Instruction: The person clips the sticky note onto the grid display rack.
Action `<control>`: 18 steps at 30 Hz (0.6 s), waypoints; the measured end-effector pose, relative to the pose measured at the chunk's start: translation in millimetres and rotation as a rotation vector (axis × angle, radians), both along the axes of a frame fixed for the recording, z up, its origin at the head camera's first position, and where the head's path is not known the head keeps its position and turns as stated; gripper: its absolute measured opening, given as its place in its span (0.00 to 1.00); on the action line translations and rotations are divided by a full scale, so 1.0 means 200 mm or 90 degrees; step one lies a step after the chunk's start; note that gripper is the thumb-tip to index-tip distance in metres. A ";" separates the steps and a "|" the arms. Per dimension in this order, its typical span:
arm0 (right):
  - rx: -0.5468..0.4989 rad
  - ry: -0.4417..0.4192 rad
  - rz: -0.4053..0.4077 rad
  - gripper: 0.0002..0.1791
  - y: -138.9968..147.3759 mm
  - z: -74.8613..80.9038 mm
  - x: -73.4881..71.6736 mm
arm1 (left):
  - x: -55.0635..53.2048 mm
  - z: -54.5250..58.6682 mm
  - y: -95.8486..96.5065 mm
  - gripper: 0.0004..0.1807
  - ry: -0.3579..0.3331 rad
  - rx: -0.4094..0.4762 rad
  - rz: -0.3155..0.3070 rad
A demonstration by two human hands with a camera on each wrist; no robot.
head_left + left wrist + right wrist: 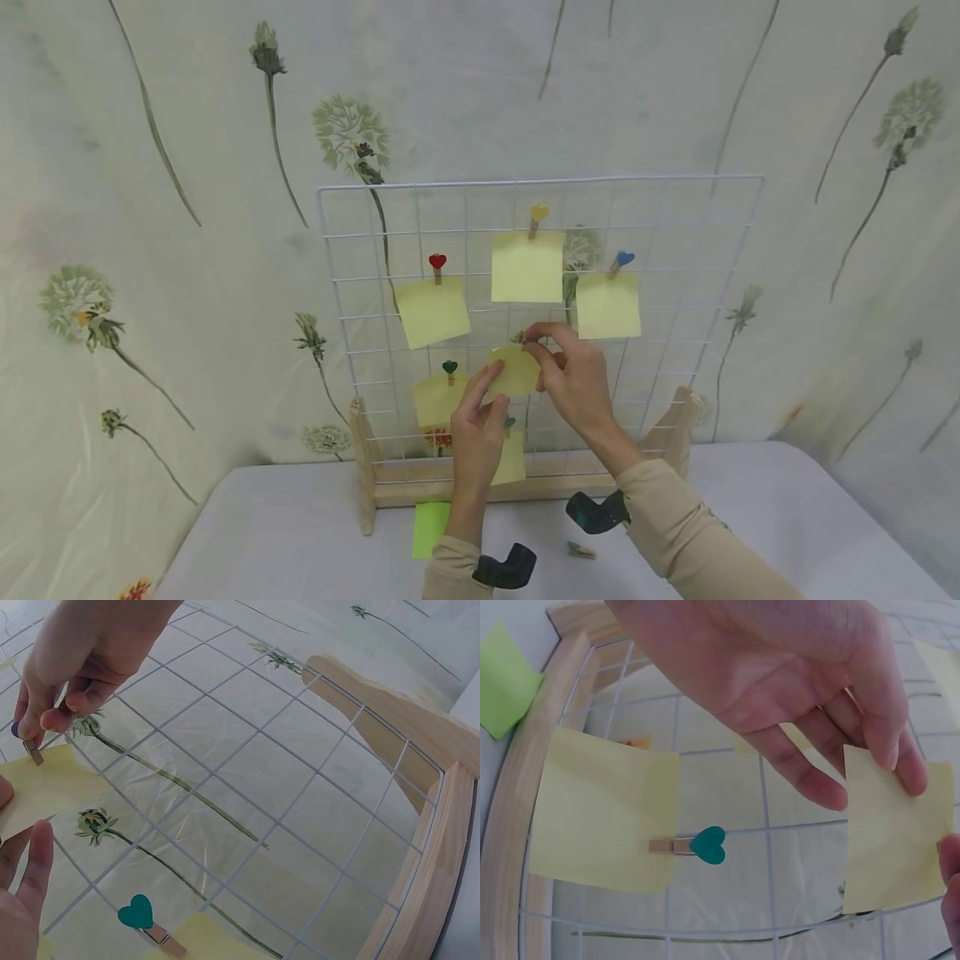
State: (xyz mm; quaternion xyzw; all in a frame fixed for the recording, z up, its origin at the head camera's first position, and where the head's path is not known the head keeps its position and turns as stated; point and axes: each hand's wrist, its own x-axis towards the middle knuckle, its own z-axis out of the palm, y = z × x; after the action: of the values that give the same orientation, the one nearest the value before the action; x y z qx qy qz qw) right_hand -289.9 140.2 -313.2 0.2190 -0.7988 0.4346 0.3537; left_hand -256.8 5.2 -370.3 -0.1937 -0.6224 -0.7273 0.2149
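Observation:
Near the middle of the wire grid, my left hand (476,433) holds a yellow sticky note (516,377) by its left side. Its thumb and a finger lie over the note's edge in the right wrist view, with other fingers beyond it. At the note's top edge, my right hand (576,375) pinches a small wooden clothespin (35,754); a bit of purple shows at its end. Below hangs another note (604,810), clipped by a clothespin with a teal heart (708,845). My left hand partly covers a note with a dark green heart clip (450,367).
The white wire grid (543,180) stands upright in a wooden base (555,487). Higher up hang notes under red (433,312), yellow (527,268) and blue (608,307) heart clips. A green note (430,529) and a loose clothespin (581,551) lie on the table.

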 end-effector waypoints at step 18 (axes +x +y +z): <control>0.026 0.005 -0.032 0.08 -0.02 0.01 0.02 | -0.08 -0.09 0.01 0.21 -0.025 -0.020 0.011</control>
State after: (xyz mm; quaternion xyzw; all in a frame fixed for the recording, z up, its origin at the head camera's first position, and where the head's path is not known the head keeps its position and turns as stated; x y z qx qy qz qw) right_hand -285.3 135.8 -311.9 0.2078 -0.8116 0.4083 0.3626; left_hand -272.7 8.0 -388.9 -0.1768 -0.6395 -0.7193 0.2058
